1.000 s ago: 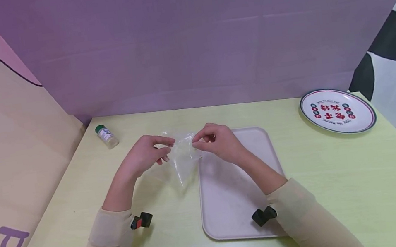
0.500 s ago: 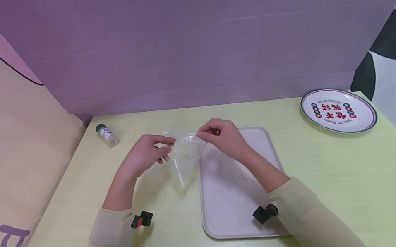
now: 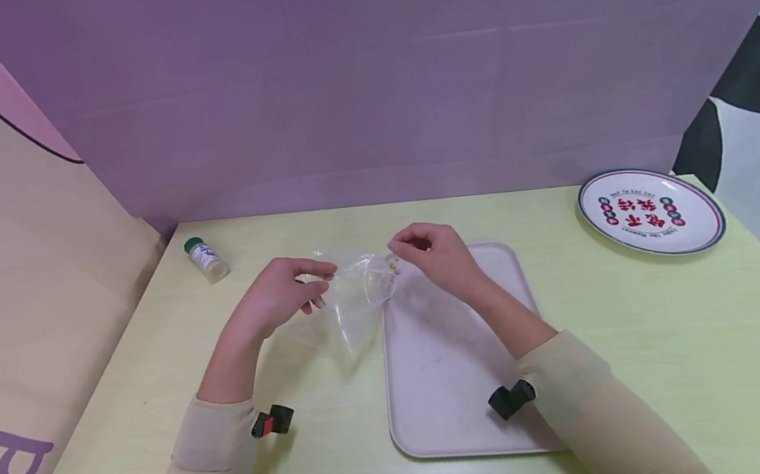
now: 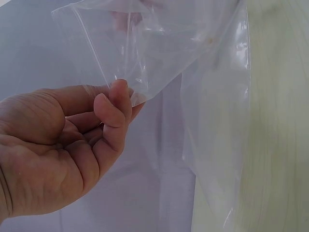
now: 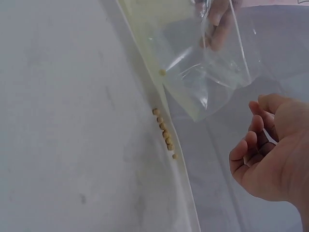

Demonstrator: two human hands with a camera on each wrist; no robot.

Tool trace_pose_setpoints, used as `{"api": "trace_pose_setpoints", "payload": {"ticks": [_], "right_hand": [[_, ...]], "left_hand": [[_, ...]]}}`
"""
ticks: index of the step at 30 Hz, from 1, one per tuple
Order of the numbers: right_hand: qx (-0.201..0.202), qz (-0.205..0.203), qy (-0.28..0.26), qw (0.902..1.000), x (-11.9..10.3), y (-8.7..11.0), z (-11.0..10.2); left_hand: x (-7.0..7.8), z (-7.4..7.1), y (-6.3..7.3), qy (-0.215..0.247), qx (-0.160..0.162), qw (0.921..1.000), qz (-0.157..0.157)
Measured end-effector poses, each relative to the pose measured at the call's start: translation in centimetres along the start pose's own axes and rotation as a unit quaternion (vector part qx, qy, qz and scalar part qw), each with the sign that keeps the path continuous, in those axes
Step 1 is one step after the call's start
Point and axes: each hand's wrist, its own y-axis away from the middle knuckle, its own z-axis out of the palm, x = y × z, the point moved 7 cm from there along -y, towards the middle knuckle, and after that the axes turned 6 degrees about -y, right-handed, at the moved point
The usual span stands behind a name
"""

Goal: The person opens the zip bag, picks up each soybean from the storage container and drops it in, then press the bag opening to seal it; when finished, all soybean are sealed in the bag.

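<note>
A clear plastic bag point(image 3: 354, 300) hangs between my hands, over the left edge of the tray point(image 3: 443, 389). My left hand point(image 3: 281, 294) pinches its gathered edge; in the left wrist view the film passes between thumb and fingers point(image 4: 113, 108). My right hand point(image 3: 436, 257) is at the bag's right side with fingers loosely curled. In the right wrist view a narrow gap separates its fingertips point(image 5: 251, 106) from the film. Several small round tan pieces, like soybeans point(image 5: 165, 134), form a line below the bag, overlapping the tray's rim.
A small clear jar point(image 3: 207, 261) with a green cap lies at the back left of the table point(image 3: 656, 361). An oval plate point(image 3: 650, 211) with red and blue print sits at the back right. Purple backdrop point(image 3: 363, 111) closes off the rear.
My right hand has moved right and slightly up, away from the bag's edge. The bag has spread wider, and tan pieces now show at its right side. My left hand stays in place.
</note>
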Motion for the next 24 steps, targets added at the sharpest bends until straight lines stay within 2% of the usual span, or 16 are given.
{"api": "trace_pose_setpoints", "payload": {"ticks": [7,17,24], "right_hand": [[-0.018,0.034,0.02,0.9991,1.4,-0.4,0.1],[-0.051,0.066,0.112,0.9902,4.1,-1.0,1.0],[-0.056,0.074,0.129,0.9873,5.0,-1.2,1.1]], "left_hand": [[-0.1,-0.2,0.0,0.002,0.004,1.0,0.002],[-0.1,-0.3,0.1,0.002,0.004,1.0,0.0],[0.0,-0.3,0.1,0.007,0.001,1.0,-0.001]]}}
